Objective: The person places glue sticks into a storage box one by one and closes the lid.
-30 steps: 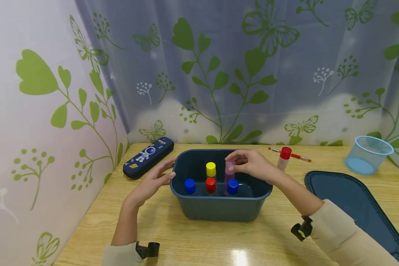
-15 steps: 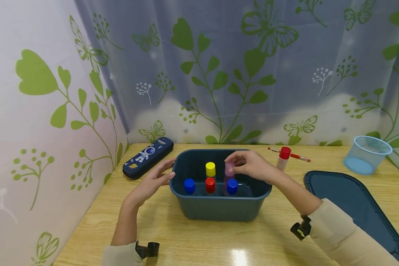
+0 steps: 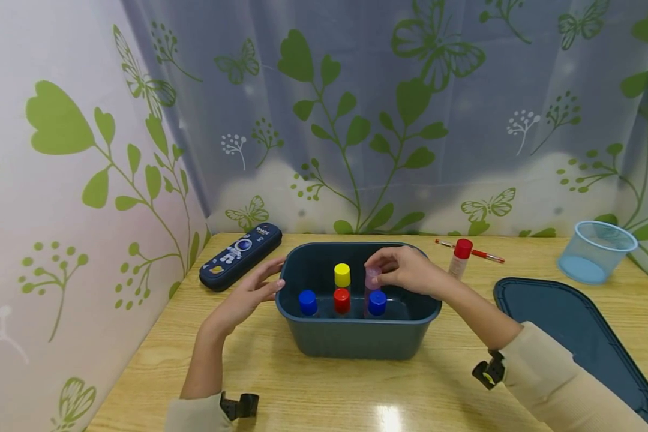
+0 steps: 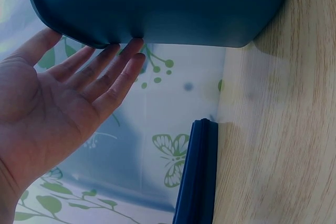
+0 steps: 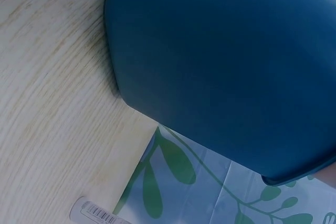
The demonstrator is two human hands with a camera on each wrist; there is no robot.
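A dark blue-green plastic bin [image 3: 356, 339] stands on the table. Inside it, my right hand [image 3: 410, 271] pinches the top of a translucent pink bottle [image 3: 373, 278] between thumb and fingers. Around that bottle stand others with a yellow cap [image 3: 342, 275], a red cap [image 3: 342, 300], a blue cap [image 3: 377, 303] and another blue cap [image 3: 308, 302]. My left hand [image 3: 251, 295] touches the bin's left side; in the left wrist view its fingers [image 4: 113, 90] reach out straight against the wall. The right wrist view shows mostly the bin's outside, with the right hand nearly all hidden.
A navy pencil case [image 3: 241, 256] lies left of the bin. To the right are a red-capped bottle [image 3: 461, 258], a red pen [image 3: 488, 256], a dark lid [image 3: 567, 336] and a light blue mesh basket [image 3: 585, 270]. A printed curtain [image 3: 324, 150] hangs behind the table.
My right hand has sunk slightly into the bin along with the pink bottle. The left hand stays at the bin's side.
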